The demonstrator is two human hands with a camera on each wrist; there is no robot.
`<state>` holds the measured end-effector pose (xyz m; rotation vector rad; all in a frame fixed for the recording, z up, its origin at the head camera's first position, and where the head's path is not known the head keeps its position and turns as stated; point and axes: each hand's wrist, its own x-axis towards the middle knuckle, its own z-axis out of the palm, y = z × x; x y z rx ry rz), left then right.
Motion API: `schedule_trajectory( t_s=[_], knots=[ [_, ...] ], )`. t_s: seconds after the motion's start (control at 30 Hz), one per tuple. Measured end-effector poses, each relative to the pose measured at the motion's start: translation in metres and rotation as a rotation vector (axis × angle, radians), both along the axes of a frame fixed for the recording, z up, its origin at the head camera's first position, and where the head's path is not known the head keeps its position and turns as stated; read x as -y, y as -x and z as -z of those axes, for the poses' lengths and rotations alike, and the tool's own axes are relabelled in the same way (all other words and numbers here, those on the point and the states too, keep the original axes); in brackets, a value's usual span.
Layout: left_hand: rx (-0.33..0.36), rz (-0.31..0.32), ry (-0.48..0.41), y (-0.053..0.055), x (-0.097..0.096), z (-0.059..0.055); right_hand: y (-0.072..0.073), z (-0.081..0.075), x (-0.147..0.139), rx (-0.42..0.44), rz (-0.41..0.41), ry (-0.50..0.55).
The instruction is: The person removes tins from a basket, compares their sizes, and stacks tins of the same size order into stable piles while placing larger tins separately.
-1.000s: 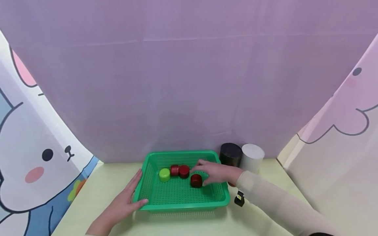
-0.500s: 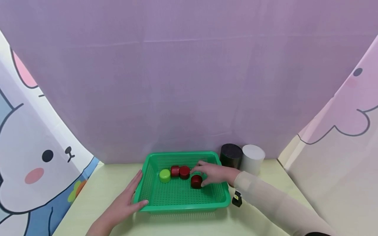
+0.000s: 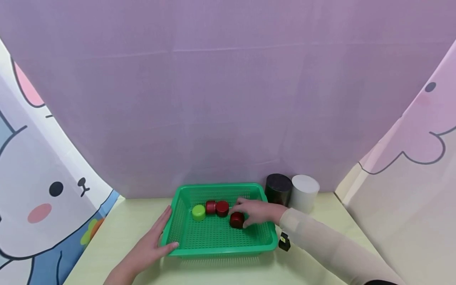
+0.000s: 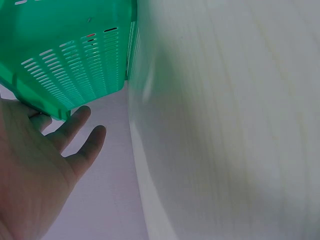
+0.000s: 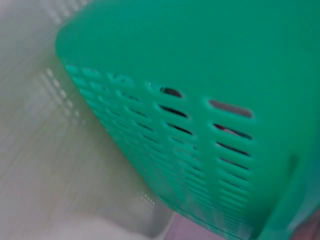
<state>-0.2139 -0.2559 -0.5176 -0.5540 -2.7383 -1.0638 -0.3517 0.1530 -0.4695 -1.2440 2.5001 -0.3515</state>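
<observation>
The right hand (image 3: 254, 211) curls thumb and fingers round a dark cylinder (image 3: 236, 221) in the basket (image 3: 228, 251) (two red ones (image 3: 222, 208) and a lime one (image 3: 198, 212) are farther left). The left hand (image 3: 151, 241), fingers extended, touches the basket's left side.

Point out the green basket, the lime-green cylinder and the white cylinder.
Green basket (image 3: 221, 251), head view: front rim.
Lime-green cylinder (image 3: 198, 211), head view: top.
White cylinder (image 3: 304, 200), head view: side wall.
</observation>
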Motion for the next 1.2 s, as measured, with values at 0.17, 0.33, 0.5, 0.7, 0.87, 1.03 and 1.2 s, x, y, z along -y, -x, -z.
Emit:
schedule_trajectory(
  t_s=[0.17,0.33,0.5,0.7,0.87,1.03,1.2],
  knots=[
    [-0.009,-0.005,0.013,0.001,0.001,0.002,-0.001,0.003,0.001,-0.046,-0.003,-0.036],
    [-0.028,-0.009,0.030,0.002,0.001,0.005,-0.002,0.008,0.001,-0.075,0.008,-0.049],
    [-0.034,0.004,0.028,0.000,0.000,0.000,-0.003,0.009,0.001,-0.093,0.017,-0.052],
    [-0.030,0.007,0.016,-0.001,-0.001,-0.002,-0.003,0.009,0.000,-0.100,0.025,-0.031],
    [-0.030,0.007,0.021,0.000,0.000,0.000,-0.001,0.010,0.000,-0.068,0.064,0.002],
    [-0.033,0.005,0.026,0.001,0.001,0.002,0.001,0.009,-0.001,-0.035,0.085,0.065],
    [-0.028,0.004,0.018,0.003,0.001,0.004,0.000,0.006,-0.001,-0.005,0.099,0.120]
  ],
)
